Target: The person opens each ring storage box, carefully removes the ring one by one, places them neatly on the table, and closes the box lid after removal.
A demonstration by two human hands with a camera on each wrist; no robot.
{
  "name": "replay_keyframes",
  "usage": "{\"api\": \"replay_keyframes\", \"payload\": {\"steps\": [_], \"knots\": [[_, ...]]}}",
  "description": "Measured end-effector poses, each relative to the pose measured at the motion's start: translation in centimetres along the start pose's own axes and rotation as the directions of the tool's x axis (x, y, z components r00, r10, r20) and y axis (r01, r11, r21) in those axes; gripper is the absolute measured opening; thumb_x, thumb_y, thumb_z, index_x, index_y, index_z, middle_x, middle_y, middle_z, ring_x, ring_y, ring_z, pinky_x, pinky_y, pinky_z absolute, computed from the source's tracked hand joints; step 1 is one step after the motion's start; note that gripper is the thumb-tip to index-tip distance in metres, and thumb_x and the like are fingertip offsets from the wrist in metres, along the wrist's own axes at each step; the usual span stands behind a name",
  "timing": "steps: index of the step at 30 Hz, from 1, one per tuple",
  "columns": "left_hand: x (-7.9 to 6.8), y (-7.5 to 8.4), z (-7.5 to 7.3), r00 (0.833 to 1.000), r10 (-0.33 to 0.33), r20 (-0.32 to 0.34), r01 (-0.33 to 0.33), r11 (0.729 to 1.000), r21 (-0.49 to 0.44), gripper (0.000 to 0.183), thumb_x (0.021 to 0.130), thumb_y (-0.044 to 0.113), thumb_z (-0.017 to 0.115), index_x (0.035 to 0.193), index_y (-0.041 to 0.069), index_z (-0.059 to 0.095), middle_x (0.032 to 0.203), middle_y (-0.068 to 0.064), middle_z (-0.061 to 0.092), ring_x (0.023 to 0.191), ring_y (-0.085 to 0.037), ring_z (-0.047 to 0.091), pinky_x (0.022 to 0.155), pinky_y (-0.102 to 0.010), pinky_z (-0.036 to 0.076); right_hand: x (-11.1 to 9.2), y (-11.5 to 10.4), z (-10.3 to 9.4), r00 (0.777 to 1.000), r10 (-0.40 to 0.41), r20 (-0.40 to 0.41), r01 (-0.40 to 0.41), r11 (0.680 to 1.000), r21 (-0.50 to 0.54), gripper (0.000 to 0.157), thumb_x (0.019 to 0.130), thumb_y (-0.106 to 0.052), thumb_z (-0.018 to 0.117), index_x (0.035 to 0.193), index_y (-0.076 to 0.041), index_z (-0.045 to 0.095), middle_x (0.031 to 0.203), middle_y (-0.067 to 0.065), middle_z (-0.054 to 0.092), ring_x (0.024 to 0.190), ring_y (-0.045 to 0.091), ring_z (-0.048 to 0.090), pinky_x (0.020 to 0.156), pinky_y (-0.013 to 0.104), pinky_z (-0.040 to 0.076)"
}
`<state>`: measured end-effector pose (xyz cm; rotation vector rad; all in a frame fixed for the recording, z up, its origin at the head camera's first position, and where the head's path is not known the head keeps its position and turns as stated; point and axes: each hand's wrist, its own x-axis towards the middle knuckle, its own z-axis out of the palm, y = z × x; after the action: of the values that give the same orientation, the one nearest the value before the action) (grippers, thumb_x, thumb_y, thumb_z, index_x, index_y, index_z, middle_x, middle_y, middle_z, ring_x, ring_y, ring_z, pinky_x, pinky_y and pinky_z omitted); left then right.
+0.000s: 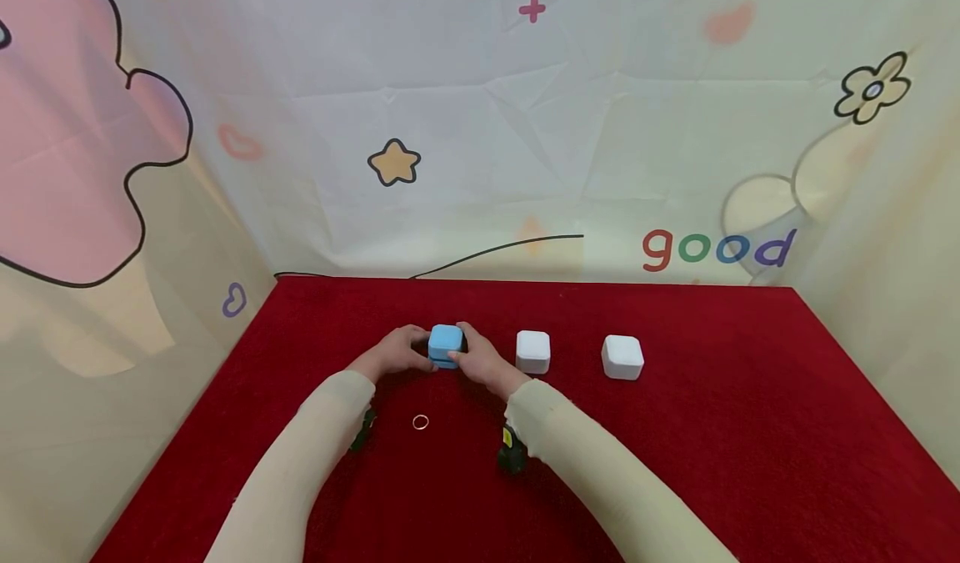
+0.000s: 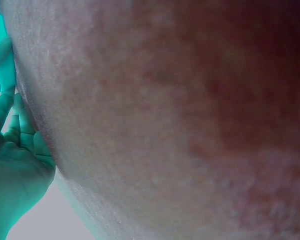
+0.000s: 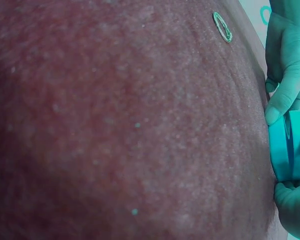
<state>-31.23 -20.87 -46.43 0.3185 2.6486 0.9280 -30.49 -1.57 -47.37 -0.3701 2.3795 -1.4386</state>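
A small light-blue ring box with rounded corners sits on the red cloth between both hands. My left hand holds it from the left, thumb at the lower part near the cloth. From the right, my right hand grips it, with the thumb across the front. A dark, narrow gap runs between lid and base of the ring box in the right wrist view. Nearer to me, between the forearms, a thin gold-coloured ring lies on the cloth. The box's inside is hidden.
Just right of my right hand stands a white rounded box, and farther right a second white box. The red cloth covers the table. A printed curtain hangs behind and at both sides.
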Motion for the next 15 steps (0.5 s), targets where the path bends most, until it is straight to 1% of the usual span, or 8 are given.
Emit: {"api": "replay_keyframes", "payload": {"steps": [3,4,5,10,15], "knots": [[-0.03,0.08,-0.06,1.000,0.005,0.000,-0.005,1.000,0.003,0.061,0.088,0.016,0.077,0.142,-0.003,0.057,0.147,-0.025,0.051,0.139,-0.040,0.046,0.119,-0.054,0.039,-0.09,-0.01,0.02,1.000,-0.008,0.001,0.008,1.000,0.013,0.058,0.104,-0.010,0.056,0.156,0.000,0.032,0.160,0.023,0.039,0.149,0.037,0.039,0.123,0.052,0.035],[-0.04,0.09,-0.07,1.000,0.006,-0.001,-0.006,1.000,0.004,0.061,0.088,0.016,0.077,0.142,-0.003,0.057,0.147,-0.025,0.051,0.139,-0.040,0.046,0.120,-0.054,0.039,-0.27,-0.25,0.01,1.000,0.005,0.001,-0.005,0.999,0.039,0.058,0.104,-0.007,0.055,0.156,0.000,0.032,0.161,0.023,0.039,0.150,0.038,0.037,0.125,0.054,0.032],[-0.05,0.11,-0.09,1.000,0.007,-0.001,-0.007,1.000,0.004,0.061,0.088,0.016,0.077,0.142,-0.003,0.057,0.147,-0.025,0.051,0.139,-0.040,0.046,0.120,-0.054,0.039,-0.37,-0.33,0.01,1.000,0.003,0.000,-0.003,0.999,0.043,0.057,0.104,-0.007,0.054,0.156,0.000,0.033,0.161,0.023,0.039,0.150,0.038,0.037,0.125,0.054,0.032],[-0.04,0.16,-0.08,1.000,0.006,0.002,-0.006,1.000,-0.001,0.061,0.088,0.016,0.077,0.143,-0.003,0.056,0.147,-0.025,0.050,0.139,-0.040,0.046,0.120,-0.054,0.039,-0.77,-0.63,-0.03,1.000,-0.017,-0.010,0.017,1.000,0.018,0.055,0.104,-0.005,0.054,0.155,0.000,0.034,0.159,0.023,0.041,0.148,0.038,0.039,0.124,0.054,0.033],[0.01,0.14,-0.10,1.000,0.013,0.005,-0.013,1.000,0.022,0.062,0.088,0.015,0.077,0.143,-0.004,0.056,0.146,-0.025,0.051,0.136,-0.040,0.047,0.119,-0.053,0.040,-0.91,-0.65,0.02,0.999,-0.031,-0.009,0.031,1.000,0.003,0.054,0.103,-0.004,0.056,0.153,0.001,0.035,0.157,0.024,0.043,0.147,0.039,0.041,0.122,0.054,0.035]]}}
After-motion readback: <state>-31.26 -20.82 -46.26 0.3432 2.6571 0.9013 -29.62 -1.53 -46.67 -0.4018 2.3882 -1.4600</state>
